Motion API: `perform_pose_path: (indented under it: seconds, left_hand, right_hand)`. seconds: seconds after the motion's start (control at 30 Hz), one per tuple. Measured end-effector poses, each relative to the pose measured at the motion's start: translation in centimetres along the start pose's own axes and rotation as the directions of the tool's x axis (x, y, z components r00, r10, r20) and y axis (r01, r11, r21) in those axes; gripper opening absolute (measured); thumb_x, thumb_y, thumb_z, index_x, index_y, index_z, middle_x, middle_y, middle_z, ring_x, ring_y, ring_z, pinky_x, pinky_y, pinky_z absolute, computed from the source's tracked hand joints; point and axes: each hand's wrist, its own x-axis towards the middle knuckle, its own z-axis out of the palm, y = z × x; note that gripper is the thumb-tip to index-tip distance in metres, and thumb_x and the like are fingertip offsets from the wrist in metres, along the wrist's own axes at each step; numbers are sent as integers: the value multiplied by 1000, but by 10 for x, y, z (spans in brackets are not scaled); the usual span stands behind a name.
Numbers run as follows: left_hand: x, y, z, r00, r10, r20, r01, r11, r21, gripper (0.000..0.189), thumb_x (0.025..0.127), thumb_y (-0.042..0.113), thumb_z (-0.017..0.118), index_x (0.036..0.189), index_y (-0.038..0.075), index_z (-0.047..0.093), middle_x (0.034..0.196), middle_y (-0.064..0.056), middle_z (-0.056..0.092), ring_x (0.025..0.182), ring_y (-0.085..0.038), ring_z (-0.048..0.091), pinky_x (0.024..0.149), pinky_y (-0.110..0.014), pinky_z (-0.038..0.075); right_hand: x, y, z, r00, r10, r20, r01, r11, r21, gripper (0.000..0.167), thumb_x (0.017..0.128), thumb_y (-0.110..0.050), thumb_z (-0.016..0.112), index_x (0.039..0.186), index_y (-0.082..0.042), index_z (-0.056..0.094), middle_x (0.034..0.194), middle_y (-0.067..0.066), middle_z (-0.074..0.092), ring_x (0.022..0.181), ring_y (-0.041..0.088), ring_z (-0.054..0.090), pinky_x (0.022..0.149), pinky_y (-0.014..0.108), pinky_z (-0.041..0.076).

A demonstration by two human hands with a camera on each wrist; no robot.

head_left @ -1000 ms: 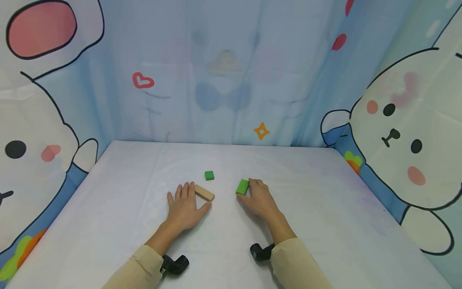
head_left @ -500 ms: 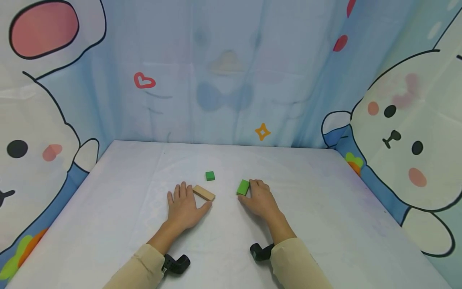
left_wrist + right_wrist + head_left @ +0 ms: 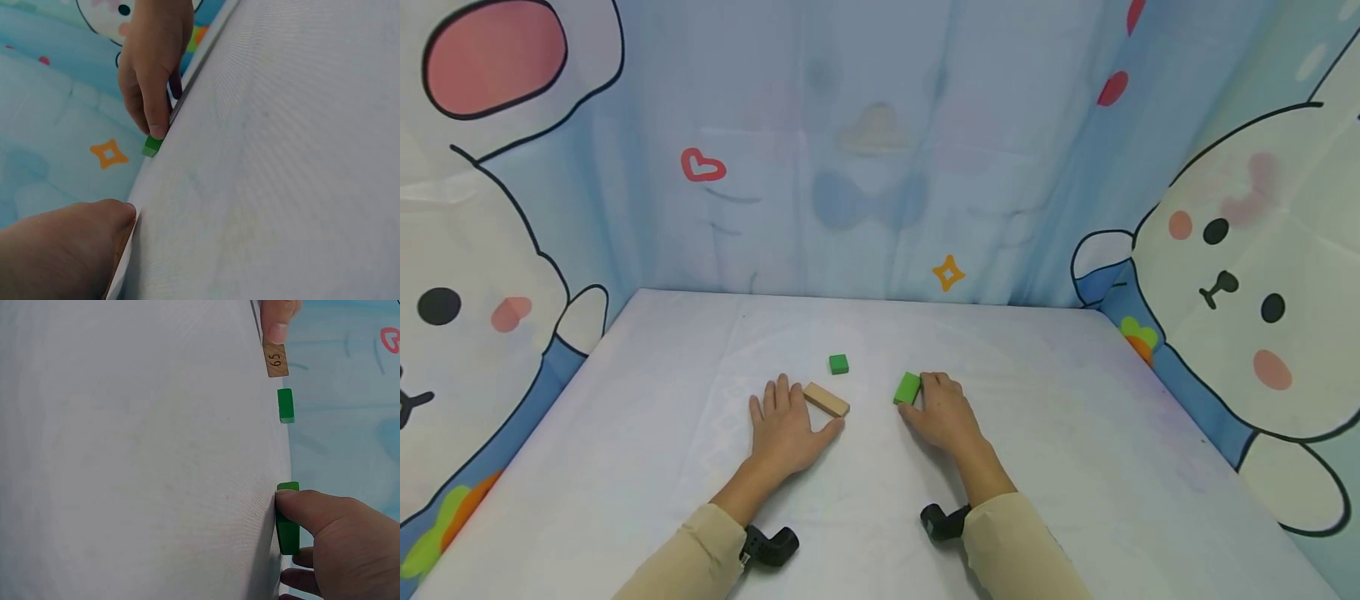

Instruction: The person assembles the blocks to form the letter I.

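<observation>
My left hand (image 3: 784, 432) lies on the white table with its fingers straight and its thumb spread out. A plain wooden block (image 3: 827, 400) lies between its index finger and thumb tip; dark printed figures show on the block's end in the right wrist view. On the other side, my right hand (image 3: 945, 412) pinches a green block (image 3: 907, 388), thumb at the near end and fingers at the far right. The right wrist view has the thumb lying against this green block (image 3: 288, 519), with the other fingers partly hidden behind. A smaller green block (image 3: 838, 364) sits apart, beyond the wooden one.
The white cloth-covered table (image 3: 1045, 358) ends at a blue curtain (image 3: 880, 208) printed with cartoon rabbits. Black wrist cameras (image 3: 773, 547) stick out inward from both beige sleeves (image 3: 1026, 546).
</observation>
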Motion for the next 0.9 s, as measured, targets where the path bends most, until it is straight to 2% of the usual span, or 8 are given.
perform_pose_path:
  seconds: [0.23, 0.53, 0.9]
  left_hand:
    - [1, -2, 2, 1000, 13, -13, -13, 1000, 23, 94, 95, 58, 62, 152, -12, 38, 166, -34, 20, 156, -51, 16, 122, -71, 9]
    - [2, 2, 1, 1000, 13, -10, -13, 1000, 6, 94, 96, 58, 61, 153, -12, 36, 166, -34, 19, 156, -52, 15, 122, -72, 6]
    - [2, 4, 4, 1000, -14, -8, 15, 1000, 16, 98, 93, 62, 61, 154, -11, 35, 166, -34, 21, 157, -50, 14, 122, -72, 5]
  right_hand:
    - [-1, -1, -1, 1000, 18, 4, -18, 999, 29, 70, 97, -31, 69, 148, 10, 44, 152, 29, 46, 142, 46, 44, 114, 55, 43]
    - [2, 0, -2, 999, 34, 18, -35, 998, 58, 72, 98, -34, 70, 149, 9, 42, 153, 28, 46, 143, 45, 43, 114, 56, 43]
    - [-1, 1, 2, 999, 38, 12, -39, 992, 121, 73, 97, -32, 71, 149, 9, 42, 148, 27, 50, 139, 42, 47, 112, 55, 45]
